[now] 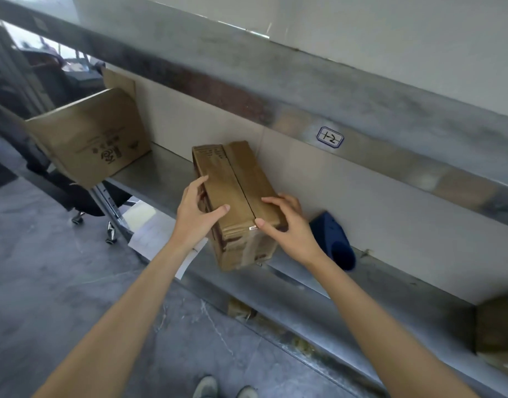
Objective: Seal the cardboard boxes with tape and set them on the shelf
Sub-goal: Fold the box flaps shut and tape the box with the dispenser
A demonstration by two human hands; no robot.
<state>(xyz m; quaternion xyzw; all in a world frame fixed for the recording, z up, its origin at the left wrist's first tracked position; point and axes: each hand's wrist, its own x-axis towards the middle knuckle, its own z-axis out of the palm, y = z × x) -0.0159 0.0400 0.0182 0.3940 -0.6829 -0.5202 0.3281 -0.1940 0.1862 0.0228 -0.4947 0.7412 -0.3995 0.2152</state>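
A long narrow cardboard box (pixel 232 182) lies on the metal shelf (pixel 161 173), its near end sticking out past the shelf's front edge. The two top flaps meet along a dark seam down the middle, and clear tape shows on the near end. My left hand (pixel 196 209) grips the box's left side, thumb laid on the top flap. My right hand (pixel 287 222) holds the near right corner, its fingers curled over the top edge. A blue tape dispenser (pixel 334 239) lies on the shelf just right of my right hand.
A bigger brown box (pixel 89 136) with printed marks sits at the shelf's left end. Another box (pixel 498 326) shows at the far right. An upper shelf beam carries a label (pixel 330 137). An office chair (pixel 46 179) stands at left. White paper (pixel 158 239) lies below.
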